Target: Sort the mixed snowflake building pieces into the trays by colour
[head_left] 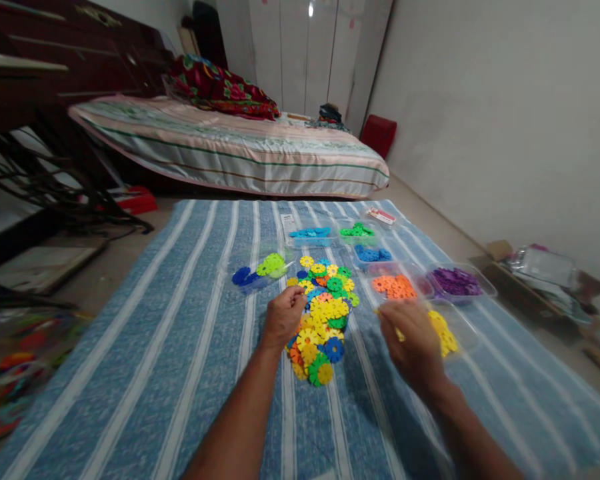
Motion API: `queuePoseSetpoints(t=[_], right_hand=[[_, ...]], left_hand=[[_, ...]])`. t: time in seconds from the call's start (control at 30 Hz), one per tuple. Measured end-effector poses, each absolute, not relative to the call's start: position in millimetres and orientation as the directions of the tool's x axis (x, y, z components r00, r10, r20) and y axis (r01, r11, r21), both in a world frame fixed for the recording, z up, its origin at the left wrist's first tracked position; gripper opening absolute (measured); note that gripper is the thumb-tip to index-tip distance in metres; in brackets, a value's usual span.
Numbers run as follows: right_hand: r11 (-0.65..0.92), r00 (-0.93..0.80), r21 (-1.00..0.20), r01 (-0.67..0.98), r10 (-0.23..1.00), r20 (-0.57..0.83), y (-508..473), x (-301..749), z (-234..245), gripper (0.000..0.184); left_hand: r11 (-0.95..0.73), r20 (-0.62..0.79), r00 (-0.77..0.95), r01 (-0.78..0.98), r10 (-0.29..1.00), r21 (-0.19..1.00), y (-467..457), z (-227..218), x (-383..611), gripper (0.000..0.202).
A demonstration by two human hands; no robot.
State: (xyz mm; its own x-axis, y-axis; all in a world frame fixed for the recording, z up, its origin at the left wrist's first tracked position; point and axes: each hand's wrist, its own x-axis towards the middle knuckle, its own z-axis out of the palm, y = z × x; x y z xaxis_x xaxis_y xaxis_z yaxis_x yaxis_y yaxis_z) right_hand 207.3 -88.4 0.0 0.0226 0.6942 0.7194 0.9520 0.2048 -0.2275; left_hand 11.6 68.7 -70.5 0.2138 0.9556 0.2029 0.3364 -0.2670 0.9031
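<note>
A mixed pile of flower-shaped plastic discs (325,310) in yellow, green, orange and blue lies on the striped cloth. At its left edge is my left hand (283,316), thumb and fingers closed together; whatever they hold is hidden. My right hand (414,343), slightly blurred, is right of the pile with fingers pinched. Bits of a yellow disc (399,334) show at those fingers. Just beyond that hand stands a clear container of yellow discs (443,333), partly covered by it. Orange discs (395,287) fill the container behind.
More clear containers hold purple discs (455,281), blue discs (373,253), green discs (357,231) and light blue discs (310,233). Left of the pile, one tray has dark blue (245,275) and lime discs (271,265). A bed (240,150) stands beyond the cloth.
</note>
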Motion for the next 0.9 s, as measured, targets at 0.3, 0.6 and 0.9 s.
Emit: queuePoseSetpoints(t=[0.3,0.6,0.9], right_hand=[[0.131,0.011,-0.125,0.983,0.647,0.762,-125,226,-9,0.007],[0.262,-0.077,-0.263,0.928,0.829,0.554,-83,115,-34,0.022],[0.295,-0.057,-0.300,0.907,0.793,0.607,-71,113,-59,0.012]], left_hand=[[-0.265,0.208,0.201,0.322,0.957,0.909,66,-70,13,0.020],[-0.267,0.212,0.200,0.313,0.957,0.911,64,-70,14,0.018],[-0.261,0.207,0.199,0.304,0.958,0.916,64,-72,14,0.020]])
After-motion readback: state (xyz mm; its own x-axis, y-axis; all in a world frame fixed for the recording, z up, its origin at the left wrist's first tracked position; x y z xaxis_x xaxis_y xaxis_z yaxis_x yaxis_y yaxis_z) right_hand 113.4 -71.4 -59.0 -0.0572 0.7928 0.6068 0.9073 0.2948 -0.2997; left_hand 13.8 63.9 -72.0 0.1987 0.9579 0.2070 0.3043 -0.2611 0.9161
